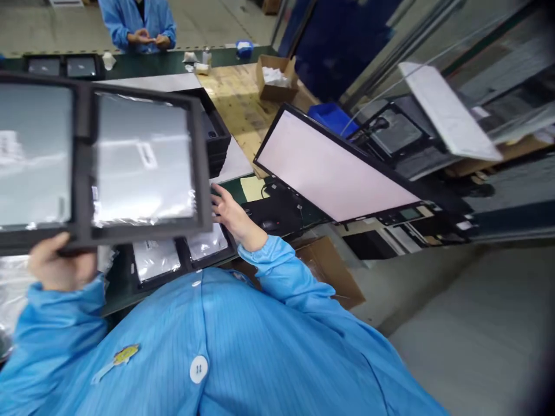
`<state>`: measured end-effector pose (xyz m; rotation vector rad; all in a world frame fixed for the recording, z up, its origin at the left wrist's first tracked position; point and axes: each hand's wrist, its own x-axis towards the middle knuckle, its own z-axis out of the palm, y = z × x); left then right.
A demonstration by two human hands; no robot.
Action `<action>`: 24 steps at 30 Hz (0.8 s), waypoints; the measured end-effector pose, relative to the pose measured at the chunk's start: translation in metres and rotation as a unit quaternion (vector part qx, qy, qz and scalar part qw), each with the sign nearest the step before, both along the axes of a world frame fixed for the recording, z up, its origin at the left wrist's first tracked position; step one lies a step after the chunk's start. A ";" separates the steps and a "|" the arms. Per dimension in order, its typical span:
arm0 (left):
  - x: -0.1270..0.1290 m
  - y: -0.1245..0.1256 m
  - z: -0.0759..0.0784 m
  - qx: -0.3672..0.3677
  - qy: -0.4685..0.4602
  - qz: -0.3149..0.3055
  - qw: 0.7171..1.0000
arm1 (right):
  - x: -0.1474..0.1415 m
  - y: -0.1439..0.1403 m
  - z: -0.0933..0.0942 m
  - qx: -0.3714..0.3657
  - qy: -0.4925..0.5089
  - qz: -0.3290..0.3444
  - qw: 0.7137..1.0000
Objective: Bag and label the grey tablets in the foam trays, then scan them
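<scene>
A black tray [202, 167] with two compartments is raised at the left, tilted toward me. In each compartment lies a flat, grey, tablet-like panel [143, 159] in clear plastic film with a small white label. My left hand [65, 266] is closed on the tray's lower edge, near its middle divider. At the tray's right side, my right hand [234, 216] has its fingers against the edge, slightly bent; the tray hides part of the fingertips. Below the raised tray, another black tray [184, 254] with film-wrapped panels lies on the green bench.
Behind the raised tray stands a stack of black trays [219, 147]. A lit monitor [338, 167] and a mouse [269, 224] are to the right. Cardboard boxes [277, 78] and a blue bin [332, 118] stand farther back. Across the bench is a person in blue [139, 26].
</scene>
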<state>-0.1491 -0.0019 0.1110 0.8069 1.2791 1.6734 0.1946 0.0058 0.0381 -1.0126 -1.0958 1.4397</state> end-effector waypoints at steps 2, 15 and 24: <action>0.036 -0.038 -0.027 -0.085 -0.054 -0.011 0.995 | 0.009 -0.009 -0.005 -0.041 -0.014 -0.043 0.998; 0.126 -0.121 -0.166 -0.324 -0.217 -0.040 0.920 | 0.061 -0.022 -0.146 -0.114 -0.372 0.022 0.921; 0.089 -0.150 -0.171 -0.549 0.027 -0.168 0.818 | 0.088 -0.028 -0.153 -0.044 -0.568 -0.015 0.822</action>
